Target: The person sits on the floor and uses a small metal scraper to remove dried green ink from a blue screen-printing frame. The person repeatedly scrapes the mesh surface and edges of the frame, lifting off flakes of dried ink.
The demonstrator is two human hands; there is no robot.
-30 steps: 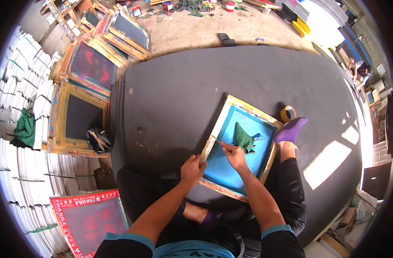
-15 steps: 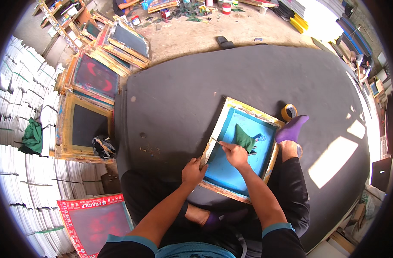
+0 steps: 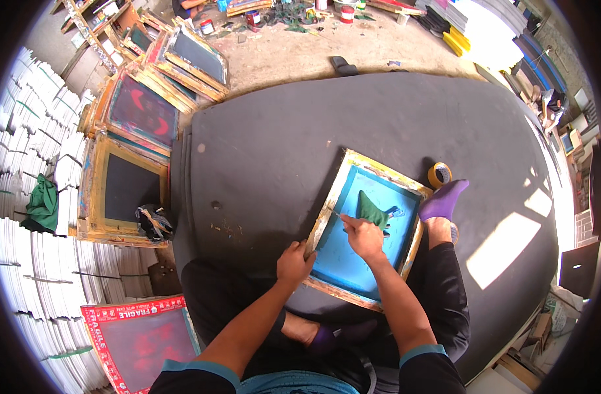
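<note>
A wooden silk-screen frame [image 3: 327, 228] with bright blue mesh [image 3: 343, 262] lies tilted on the dark mat before me. My left hand [image 3: 295, 264] grips its left side rail. In my right hand [image 3: 364, 238] is a thin metal tool [image 3: 337, 214], its tip at the inner edge of that same rail; the handle is hidden by my fingers. Just beyond that hand a crumpled green cloth [image 3: 373, 209] rests on the mesh, with small dark and blue items partly under it. My purple-socked foot [image 3: 445, 200] is by the frame's right corner.
A yellow tape roll [image 3: 439, 174] lies beyond my foot. Dark padded mat [image 3: 267, 138] surrounds the frame. More screen frames [image 3: 139, 108] lean at the left, beside stacked white sheets [image 3: 31, 262]. A red-edged screen [image 3: 143, 348] sits lower left. People work at the far edges.
My right hand and the thin tool have shifted very slightly along the left rail. The left hand keeps its hold, and the whole view has turned a little.
</note>
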